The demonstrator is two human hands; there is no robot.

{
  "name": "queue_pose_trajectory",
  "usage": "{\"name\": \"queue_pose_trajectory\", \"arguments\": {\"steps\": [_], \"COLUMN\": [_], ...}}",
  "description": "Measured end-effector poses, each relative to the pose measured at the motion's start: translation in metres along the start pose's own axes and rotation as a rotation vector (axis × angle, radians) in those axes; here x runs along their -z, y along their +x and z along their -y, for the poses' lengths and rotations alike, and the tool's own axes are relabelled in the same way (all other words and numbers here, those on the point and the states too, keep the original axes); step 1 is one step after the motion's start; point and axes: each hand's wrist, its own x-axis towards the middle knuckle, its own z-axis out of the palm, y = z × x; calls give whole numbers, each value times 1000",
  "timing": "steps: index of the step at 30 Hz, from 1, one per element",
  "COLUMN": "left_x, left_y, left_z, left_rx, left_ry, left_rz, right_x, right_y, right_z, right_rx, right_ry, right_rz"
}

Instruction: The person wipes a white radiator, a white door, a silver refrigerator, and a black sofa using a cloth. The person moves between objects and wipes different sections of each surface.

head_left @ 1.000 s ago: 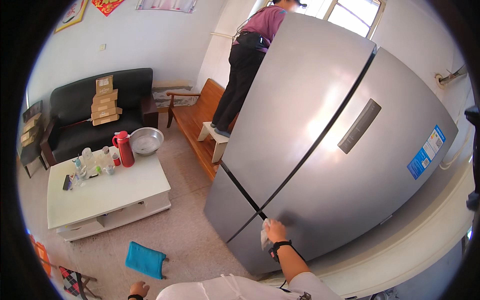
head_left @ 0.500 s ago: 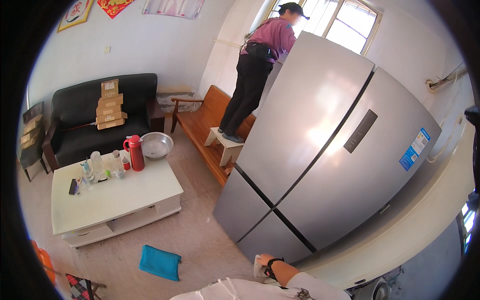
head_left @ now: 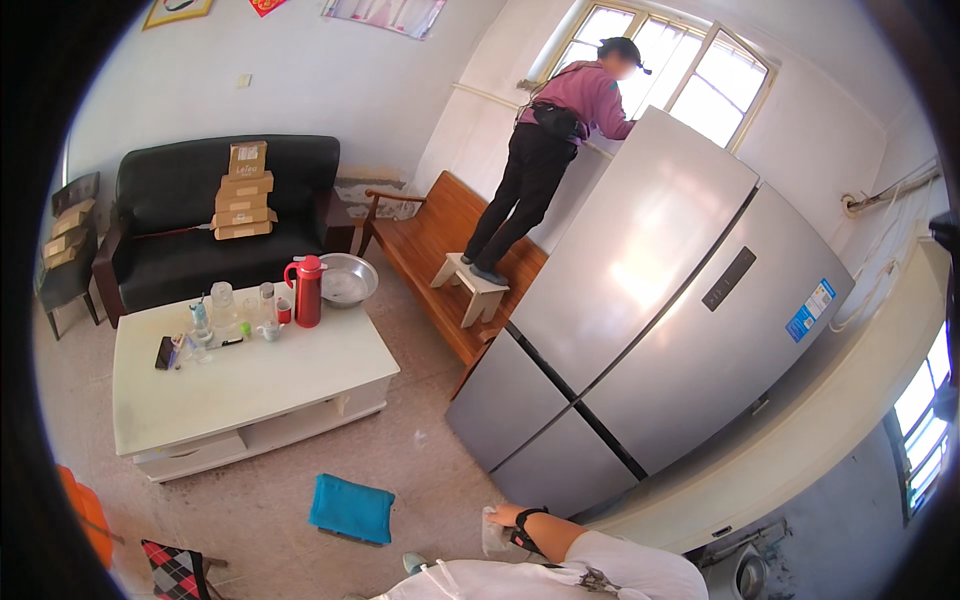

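My right hand (head_left: 508, 514) hangs low at the bottom of the view, a black band around its wrist. Its fingers are closed on a whitish cloth (head_left: 494, 535), which droops beside my light-coloured clothing. Nearest to this hand stands the tall silver refrigerator (head_left: 650, 290), tilted in the picture by the lens; hand and fridge appear apart. My left hand is out of view. On the floor to the left is a low stool with a blue cover (head_left: 350, 508).
A white coffee table (head_left: 250, 380) bears a red thermos (head_left: 308, 290), glasses and a metal basin (head_left: 348, 282). Behind it are a black sofa (head_left: 160, 210) with cardboard boxes (head_left: 245, 205) and a wooden bench (head_left: 420, 270). A co-worker (head_left: 545, 140) stands on a small stool (head_left: 470, 288) at the window.
My view has shifted, so the room sits farther right and the refrigerator lower. My right hand still grips the cloth. The co-worker's head and arm have moved slightly; one of my shoes now shows.
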Motion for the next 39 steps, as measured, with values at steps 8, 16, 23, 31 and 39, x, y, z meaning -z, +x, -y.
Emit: {"name": "queue_pose_trajectory", "arguments": {"steps": [8,16,23,31,39], "left_x": [0,16,94,99,115], "left_y": [16,13,18,15,47], "left_z": [43,9,-42,-62,-40], "left_rx": [247,183,405,458,385], "left_ry": [-27,-278,-294,-287,-304], "left_rz": [562,172,257,279,289], "right_x": [9,-3,17,27,13], "right_y": [12,64,97,110,133], "right_z": [91,95,126,142,135], "right_rx": [176,66,130,43,-7], "right_ry": [102,13,167,82,187], "right_rz": [-52,101,128,43,19]}}
